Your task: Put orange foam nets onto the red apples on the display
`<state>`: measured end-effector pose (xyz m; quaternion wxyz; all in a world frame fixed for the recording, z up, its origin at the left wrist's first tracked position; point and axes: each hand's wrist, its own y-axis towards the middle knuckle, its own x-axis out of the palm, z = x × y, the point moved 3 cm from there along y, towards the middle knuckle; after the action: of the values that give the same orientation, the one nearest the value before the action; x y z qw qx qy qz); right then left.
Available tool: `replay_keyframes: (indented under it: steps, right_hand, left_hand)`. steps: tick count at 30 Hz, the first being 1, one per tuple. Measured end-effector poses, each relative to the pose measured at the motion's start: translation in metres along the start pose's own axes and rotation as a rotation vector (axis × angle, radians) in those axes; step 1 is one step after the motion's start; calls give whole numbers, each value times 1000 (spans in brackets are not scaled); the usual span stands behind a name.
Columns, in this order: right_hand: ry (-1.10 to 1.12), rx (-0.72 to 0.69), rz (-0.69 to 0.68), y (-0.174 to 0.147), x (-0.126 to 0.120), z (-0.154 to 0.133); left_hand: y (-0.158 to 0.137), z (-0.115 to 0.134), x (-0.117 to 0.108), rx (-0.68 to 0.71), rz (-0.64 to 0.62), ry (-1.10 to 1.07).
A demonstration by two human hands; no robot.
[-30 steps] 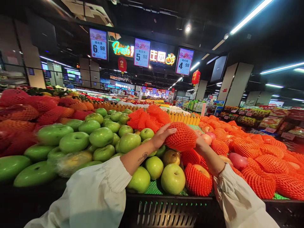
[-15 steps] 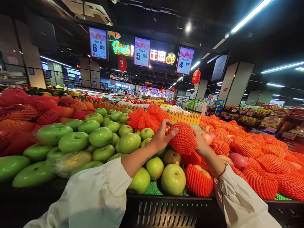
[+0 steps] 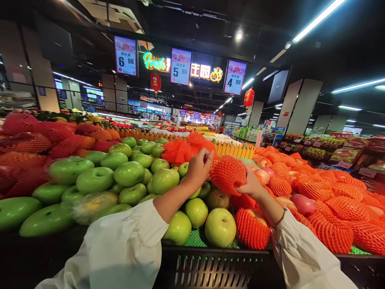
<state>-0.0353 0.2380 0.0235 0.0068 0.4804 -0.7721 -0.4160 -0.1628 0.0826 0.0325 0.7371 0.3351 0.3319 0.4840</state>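
Orange foam net sits raised between your hands, over the green apples, its long axis running roughly across you, right end tipped slightly down. Your right hand cups that end, thumb in front, other fingers mostly hidden. Your left hand is curled nearly closed by the upper-left edge; whether it pinches the mesh, you cannot tell. What the net wraps is hidden; your white sleeves are cut off below

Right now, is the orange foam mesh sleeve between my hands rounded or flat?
Rounded: the orange foam mesh sleeve bulges like a ball, held by the right hand.
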Motion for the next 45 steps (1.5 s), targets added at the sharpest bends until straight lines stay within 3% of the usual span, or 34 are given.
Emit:
replay_keyframes:
  steps: [2, 4, 7, 9, 11, 13, 20, 25, 27, 31, 38, 45]
  right_hand:
    - [49, 36, 41, 1, -1, 6]
    - [104, 85, 62, 2, -1, 10]
    - [173, 148, 100, 5, -2, 13]
    - [199, 145, 145, 6, -3, 12]
    - [201, 107, 178, 6, -4, 11]
    - [187, 74, 170, 6, -4, 10]
    - [141, 120, 54, 0, 2, 6]
    - [473, 52, -30, 3, 5, 8]
    - [562, 54, 14, 6, 2, 10]
    - [647, 208, 152, 7, -5, 14]
    - [653, 246, 216, 8, -1, 7]
    - [627, 331, 55, 2, 10, 18]
  left_hand:
    - [2, -6, 5, -52, -99, 39]
    - [2, -6, 6, -11, -148, 70]
    - [-2, 8, 1, 326, -153, 109]
    - [-10, 20, 0, 580, -279, 120]
    - [-17, 25, 1, 698, -434, 145]
    - [-19, 26, 3, 710, -472, 198]
    - [-16, 22, 5, 742, -395, 260]
    - [-15, 19, 2, 785, -266, 252]
    - [-15, 18, 1, 818, -205, 255]
    - [-17, 20, -1, 897, -124, 261]
    - [-20, 26, -1, 1011, -116, 248]
    - [-24, 28, 1, 1139, -119, 282]
